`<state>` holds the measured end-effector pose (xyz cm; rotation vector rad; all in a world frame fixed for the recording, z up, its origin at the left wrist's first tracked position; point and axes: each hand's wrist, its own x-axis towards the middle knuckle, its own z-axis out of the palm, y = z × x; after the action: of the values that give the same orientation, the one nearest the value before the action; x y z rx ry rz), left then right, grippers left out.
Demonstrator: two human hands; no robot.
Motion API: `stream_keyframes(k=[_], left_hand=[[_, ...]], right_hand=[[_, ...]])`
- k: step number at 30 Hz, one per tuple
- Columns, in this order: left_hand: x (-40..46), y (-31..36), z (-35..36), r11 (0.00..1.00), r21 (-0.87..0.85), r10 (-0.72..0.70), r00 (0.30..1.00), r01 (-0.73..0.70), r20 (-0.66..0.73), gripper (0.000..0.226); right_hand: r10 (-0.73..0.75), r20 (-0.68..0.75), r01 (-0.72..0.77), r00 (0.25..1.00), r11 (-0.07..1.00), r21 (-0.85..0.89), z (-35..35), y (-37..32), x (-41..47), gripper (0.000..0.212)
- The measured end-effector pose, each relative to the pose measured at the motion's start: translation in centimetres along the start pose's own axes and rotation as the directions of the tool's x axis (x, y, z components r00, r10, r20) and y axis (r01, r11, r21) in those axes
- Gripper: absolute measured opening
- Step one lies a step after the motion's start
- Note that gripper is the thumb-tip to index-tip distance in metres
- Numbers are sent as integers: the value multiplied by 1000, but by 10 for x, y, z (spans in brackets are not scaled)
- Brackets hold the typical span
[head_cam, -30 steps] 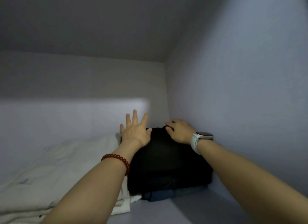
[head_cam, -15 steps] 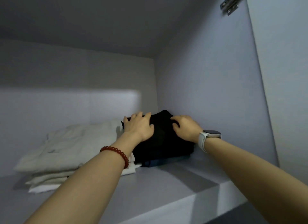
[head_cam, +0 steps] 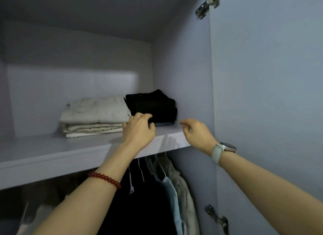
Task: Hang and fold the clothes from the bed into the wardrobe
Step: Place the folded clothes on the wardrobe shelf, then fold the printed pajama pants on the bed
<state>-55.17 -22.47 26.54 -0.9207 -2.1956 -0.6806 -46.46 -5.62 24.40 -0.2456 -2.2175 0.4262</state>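
Two hands, left hand (head_cam: 139,131) and right hand (head_cam: 197,134), loosely curled fingers holding nothing, before two folded piles (head_cam: 150,106).

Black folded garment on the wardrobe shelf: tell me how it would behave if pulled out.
The black folded garment looks soft, so it would likely sag and unfold. It rests on a blue folded piece, which may drag along. Probably light, since its folds hold loosely.

Matt shelf (head_cam: 52,157); soft cloth stacks (head_cam: 94,114); shiny metal hinge (head_cam: 208,4).
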Motion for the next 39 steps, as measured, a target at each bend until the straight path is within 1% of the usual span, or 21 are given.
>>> stream_keyframes(k=[3,4,6,8,9,11,12,14,18,21,23,25,27,28,31,32,33,34,36,38,39], left_hand=[[-66,18,-12,998,-43,-42,999,42,4,40],[-97,26,-16,996,-51,-75,996,77,38,40],[-153,34,-19,987,-85,-128,989,135,75,38],[-221,40,-24,965,-124,-219,970,231,103,38],[-265,41,-30,944,-125,-289,949,305,128,37],[-334,43,-37,905,-119,-386,906,409,176,37],[-376,45,-47,870,-107,-453,865,482,213,36],[-440,48,-64,802,-101,-555,797,589,240,34],[-547,54,-94,708,-88,-670,706,701,231,30],[-648,54,-127,643,-9,-729,616,766,298,29],[-713,44,-159,546,47,-804,507,837,310,29],[-758,31,-195,464,93,-867,430,881,251,29],[-815,12,-243,351,132,-929,327,927,174,29],[-839,6,-264,300,140,-950,282,944,137,28],[-909,-11,-336,107,132,-993,113,985,-35,28],[-938,-15,-369,14,115,-992,29,993,-126,29],[-949,-16,-383,-27,99,-986,-10,995,-167,29],[-965,-17,-401,-86,76,-976,-68,993,-208,29],[-995,-11,-432,-199,11,-940,-188,980,-286,28],[-1027,-5,-463,-298,-72,-874,-302,952,-381,27],[-1045,-1,-480,-353,-126,-823,-372,927,-430,26]], right_hand=[[7,-31,-3,999,994,105,-13,-4,-59,32],[-5,-12,7,1000,992,127,-17,-5,-87,32],[-24,44,15,999,982,190,-19,-8,-138,31],[-43,163,-3,986,962,273,-20,-17,-197,31],[-54,246,-25,968,952,307,-18,-25,-233,31],[-56,359,-77,932,935,346,-10,-37,-289,30],[-54,437,-117,898,928,355,-4,-47,-326,30],[-68,564,-171,823,917,360,6,-67,-382,31],[-171,693,-145,700,917,372,17,-106,-470,28],[-284,815,-70,504,928,367,24,-142,-548,25],[-329,871,-69,365,923,378,32,-176,-597,23],[-391,885,-52,253,908,416,38,-215,-629,25],[-476,871,-33,119,875,483,51,-280,-668,27],[-501,862,-21,81,864,504,56,-309,-684,27],[-598,800,6,-46,801,598,71,-405,-739,28],[-636,762,13,-126,767,642,79,-450,-765,28],[-648,743,15,-165,752,659,80,-469,-775,29],[-672,709,13,-215,724,690,80,-495,-790,30],[-706,632,24,-320,661,750,78,-542,-822,31],[-717,542,26,-439,593,805,77,-591,-856,31],[-716,484,22,-503,549,836,74,-619,-875,31]])
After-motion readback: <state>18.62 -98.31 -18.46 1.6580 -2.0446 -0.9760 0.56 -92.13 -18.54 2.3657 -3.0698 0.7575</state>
